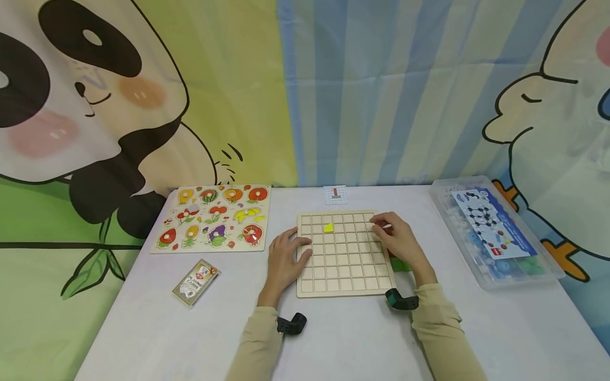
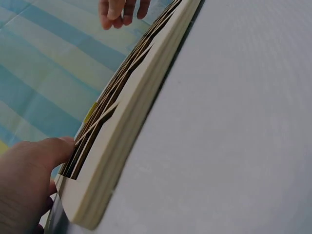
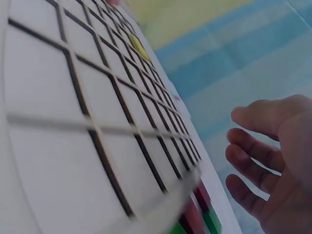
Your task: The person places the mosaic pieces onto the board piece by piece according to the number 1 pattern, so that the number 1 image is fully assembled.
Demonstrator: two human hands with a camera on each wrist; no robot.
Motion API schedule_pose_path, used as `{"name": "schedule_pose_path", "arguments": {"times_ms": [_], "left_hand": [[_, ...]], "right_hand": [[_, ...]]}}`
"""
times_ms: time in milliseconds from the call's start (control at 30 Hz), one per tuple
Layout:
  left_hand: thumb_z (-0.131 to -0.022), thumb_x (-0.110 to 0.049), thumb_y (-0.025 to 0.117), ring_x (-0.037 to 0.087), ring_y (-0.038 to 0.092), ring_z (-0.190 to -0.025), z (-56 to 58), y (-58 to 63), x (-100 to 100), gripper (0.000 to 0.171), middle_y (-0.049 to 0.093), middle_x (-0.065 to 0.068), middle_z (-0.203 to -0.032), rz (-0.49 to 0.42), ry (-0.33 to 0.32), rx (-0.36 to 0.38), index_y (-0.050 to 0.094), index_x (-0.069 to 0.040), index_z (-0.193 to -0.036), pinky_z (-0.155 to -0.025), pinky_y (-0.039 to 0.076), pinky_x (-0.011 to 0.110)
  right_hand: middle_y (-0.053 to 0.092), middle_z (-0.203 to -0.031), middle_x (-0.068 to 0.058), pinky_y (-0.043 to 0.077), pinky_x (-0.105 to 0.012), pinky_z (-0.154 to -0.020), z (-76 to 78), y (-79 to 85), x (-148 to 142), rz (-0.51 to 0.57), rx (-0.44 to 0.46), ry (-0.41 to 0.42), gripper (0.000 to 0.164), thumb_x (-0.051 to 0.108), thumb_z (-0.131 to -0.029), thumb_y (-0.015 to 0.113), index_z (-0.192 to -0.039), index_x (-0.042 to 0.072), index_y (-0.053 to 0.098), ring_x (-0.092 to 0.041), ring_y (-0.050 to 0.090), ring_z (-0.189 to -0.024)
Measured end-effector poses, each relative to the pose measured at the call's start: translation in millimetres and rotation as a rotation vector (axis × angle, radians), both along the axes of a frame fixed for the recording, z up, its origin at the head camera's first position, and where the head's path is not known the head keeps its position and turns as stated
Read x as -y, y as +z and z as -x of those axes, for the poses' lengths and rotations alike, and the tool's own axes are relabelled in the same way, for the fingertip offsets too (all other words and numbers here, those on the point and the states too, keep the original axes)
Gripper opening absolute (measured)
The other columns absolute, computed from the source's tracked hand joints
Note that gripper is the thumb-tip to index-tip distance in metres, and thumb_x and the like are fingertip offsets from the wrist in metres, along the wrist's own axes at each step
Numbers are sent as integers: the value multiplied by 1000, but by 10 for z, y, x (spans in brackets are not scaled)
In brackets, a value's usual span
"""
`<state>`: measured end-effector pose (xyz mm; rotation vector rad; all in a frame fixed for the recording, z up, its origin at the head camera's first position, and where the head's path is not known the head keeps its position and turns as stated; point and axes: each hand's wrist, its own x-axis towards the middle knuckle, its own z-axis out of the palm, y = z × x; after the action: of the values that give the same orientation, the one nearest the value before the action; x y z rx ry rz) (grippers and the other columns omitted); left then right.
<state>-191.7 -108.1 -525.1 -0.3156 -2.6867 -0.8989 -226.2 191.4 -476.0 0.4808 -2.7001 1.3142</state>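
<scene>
A square wooden grid board (image 1: 345, 259) lies on the table in front of the person. One yellow piece (image 1: 329, 227) sits in the grid towards its upper left. My left hand (image 1: 287, 256) rests at the board's left edge, its thumb (image 2: 61, 147) on the rim in the left wrist view. Over the upper right corner hovers my right hand (image 1: 397, 238); the right wrist view shows its fingers (image 3: 253, 151) loosely bent and apart, holding nothing. Green pieces (image 1: 399, 264) lie beside the board's right edge, partly hidden under that hand, with red ones (image 3: 201, 197) next to them.
Behind the board lies a small pattern card (image 1: 335, 194) with a red and green figure. A fruit puzzle board (image 1: 224, 217) is at the back left, a boxed card deck (image 1: 196, 283) in front of it. To the right stands a clear plastic case (image 1: 495, 233).
</scene>
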Motion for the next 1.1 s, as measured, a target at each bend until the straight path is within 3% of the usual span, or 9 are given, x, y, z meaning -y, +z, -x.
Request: {"name": "schedule_pose_path", "arguments": {"times_ms": [133, 267, 600, 800, 1100], "left_hand": [[-86, -31, 67, 31, 41, -131, 9, -4, 24, 21, 50, 10, -138, -11, 2, -5, 69, -24, -105, -109, 27, 53], [-86, -31, 66, 32, 42, -131, 11, -4, 52, 21, 50, 11, -138, -14, -4, -16, 69, -23, -105, -109, 27, 54], [-86, -28, 66, 31, 40, -132, 12, 14, 74, 21, 50, 10, -139, -38, -2, 1, 69, -23, -106, -110, 25, 53], [-86, -28, 67, 31, 41, -131, 19, 3, 40, 20, 50, 10, -138, -42, -13, -14, 69, -23, -105, -109, 26, 54], [-86, -28, 67, 31, 41, -131, 7, 12, 18, 19, 51, 10, -138, -34, -12, -10, 69, -24, -104, -109, 27, 54]], "right_hand": [[57, -112, -14, 45, -48, -88, -1, 17, -193, -60, -1, -67, 24, 13, -93, 58, -115, 3, 59, -26, 53, -99], [56, -113, -16, 43, -51, -92, 26, -10, -305, -112, 35, -118, 25, 12, -92, 59, -115, 2, 60, -30, 52, -102], [55, -124, -19, 38, -55, -101, 87, -110, -386, -156, 145, -66, 36, 13, -89, 64, -123, 4, 59, -37, 49, -118], [57, -125, -19, 32, -57, -105, 90, -142, -385, -198, 138, -54, 36, 12, -87, 65, -122, 4, 60, -39, 45, -121], [56, -119, -19, 36, -55, -101, 66, -193, -384, -223, 123, -108, 34, 14, -88, 64, -120, 3, 61, -37, 46, -115]]}}
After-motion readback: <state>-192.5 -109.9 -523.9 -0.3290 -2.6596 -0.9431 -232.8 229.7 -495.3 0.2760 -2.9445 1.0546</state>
